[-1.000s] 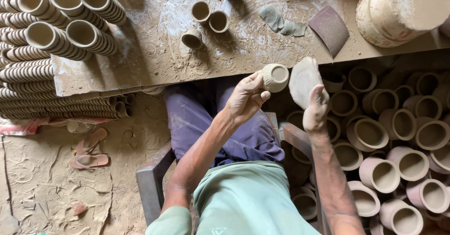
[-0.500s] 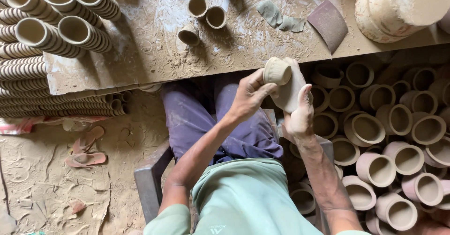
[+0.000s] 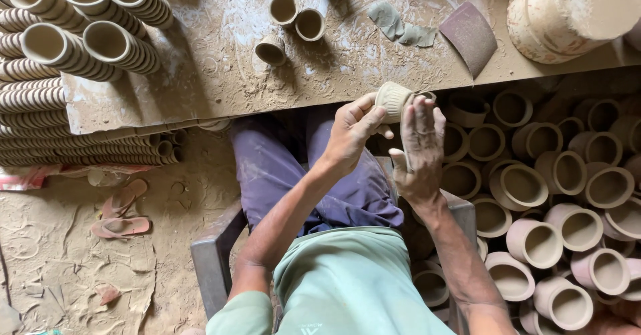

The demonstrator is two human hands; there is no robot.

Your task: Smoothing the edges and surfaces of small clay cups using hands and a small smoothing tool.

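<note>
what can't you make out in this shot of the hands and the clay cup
Head view only:
- Cup: its mouth and inside face away, and the right hand covers one side.
- Whatever the right palm presses on the cup: hidden behind the hand.
- Left hand: fingertips behind the cup.
- Big pot: cut off by the top and right edges.

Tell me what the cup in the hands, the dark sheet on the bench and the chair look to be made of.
Cup: unglazed clay, matte tan and ribbed, held by the left hand with the right hand against it.
Dark sheet: probably sandpaper, curled, dull brown.
Chair: likely grey plastic with a smooth, dusty arm.
</note>
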